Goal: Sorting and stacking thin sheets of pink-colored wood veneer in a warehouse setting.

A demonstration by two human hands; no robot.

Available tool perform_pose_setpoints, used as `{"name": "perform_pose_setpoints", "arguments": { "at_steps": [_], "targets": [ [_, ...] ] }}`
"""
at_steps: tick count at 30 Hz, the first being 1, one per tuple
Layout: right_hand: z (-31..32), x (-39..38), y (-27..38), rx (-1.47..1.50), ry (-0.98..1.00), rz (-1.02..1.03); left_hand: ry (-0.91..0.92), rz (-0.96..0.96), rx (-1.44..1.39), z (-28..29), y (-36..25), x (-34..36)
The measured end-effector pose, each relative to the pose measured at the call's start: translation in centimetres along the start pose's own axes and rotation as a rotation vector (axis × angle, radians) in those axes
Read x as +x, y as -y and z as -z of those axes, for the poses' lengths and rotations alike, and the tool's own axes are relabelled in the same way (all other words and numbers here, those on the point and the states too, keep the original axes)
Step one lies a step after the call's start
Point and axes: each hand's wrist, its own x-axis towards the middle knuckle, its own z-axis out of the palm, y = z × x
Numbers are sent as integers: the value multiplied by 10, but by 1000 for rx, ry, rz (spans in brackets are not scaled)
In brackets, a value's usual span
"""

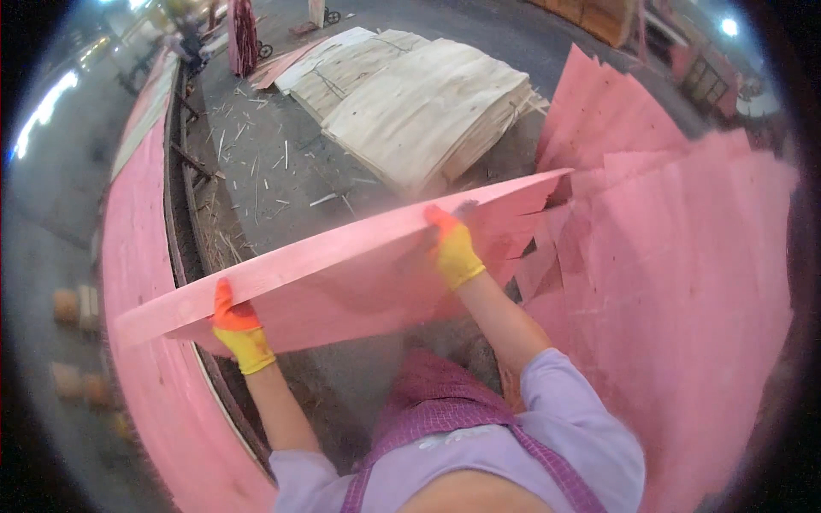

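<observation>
Between my two gloved hands I carry a thin pink veneer sheet point(342, 308), its far edge curled over in a pale band. My left hand point(235, 321), in an orange and yellow glove, grips it near its left end, with the thumb on the near face and the other fingers hidden behind. Further right, my right hand point(455, 248) in a matching glove is closed on the upper edge. The sheet's left end overlaps a long conveyor belt bearing pink veneer point(141, 248). Its torn right end reaches toward a large pile of pink veneer sheets point(676, 282).
A stack of pale, undyed veneer point(428, 103) lies on the dark floor ahead. Wood splinters point(286, 154) litter the floor beside the conveyor's metal frame point(184, 197). Upright dark pink sheets point(242, 38) stand at the far left, near small wheels point(266, 51).
</observation>
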Motion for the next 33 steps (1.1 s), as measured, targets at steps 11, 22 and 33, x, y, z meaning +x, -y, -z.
{"name": "perform_pose_setpoints", "arguments": {
  "at_steps": [11, 22, 33],
  "targets": [
    [-197, 182, 59, 77, 345, 21, -61, -382, 287, -8, 8, 191],
    [-276, 328, 288, 472, 552, 296, 491, -772, 238, -220, 16, 358],
    [-130, 518, 585, -793, -108, 1695, 471, -1540, 844, -609, 154, 362]
  ]
}}
